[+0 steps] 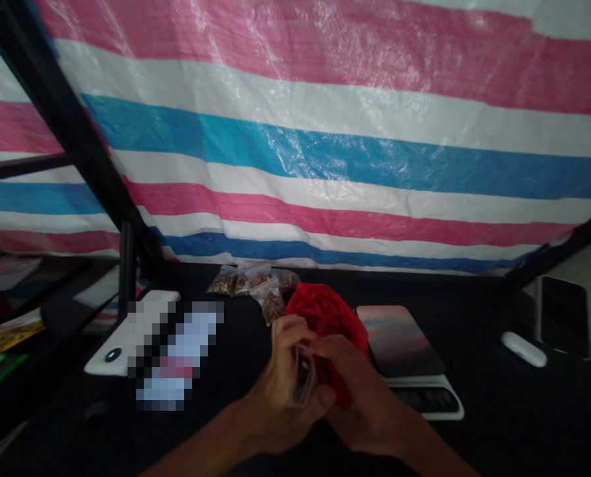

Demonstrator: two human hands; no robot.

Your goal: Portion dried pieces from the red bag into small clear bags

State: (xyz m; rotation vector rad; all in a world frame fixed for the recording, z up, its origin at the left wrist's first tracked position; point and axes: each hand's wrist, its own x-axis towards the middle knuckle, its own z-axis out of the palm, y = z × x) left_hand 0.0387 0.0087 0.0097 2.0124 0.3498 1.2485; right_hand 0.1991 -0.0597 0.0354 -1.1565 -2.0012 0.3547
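Observation:
My left hand (280,384) is curled round a small clear zip bag (303,381), whose mouth faces up toward me. Something dark with a light bit shows inside, too dim to name. My right hand (358,394) meets it from the other side, bent fingertips at the bag's upper edge; its thumb is hard to make out. Just behind both hands lies a crumpled red plastic bag (332,308), partly covered by my right hand; its contents are hidden. Near my left fingers rests a filled zip bag (271,303) of brown dried bits.
Several similar filled bags (222,281) lie at the back. A flat scale (399,341) stands right of the red bag. Farther right are a white case (524,349) and a dark phone (564,318). A white device (161,301) is at left. Striped sheeting (325,146) hangs behind the black table.

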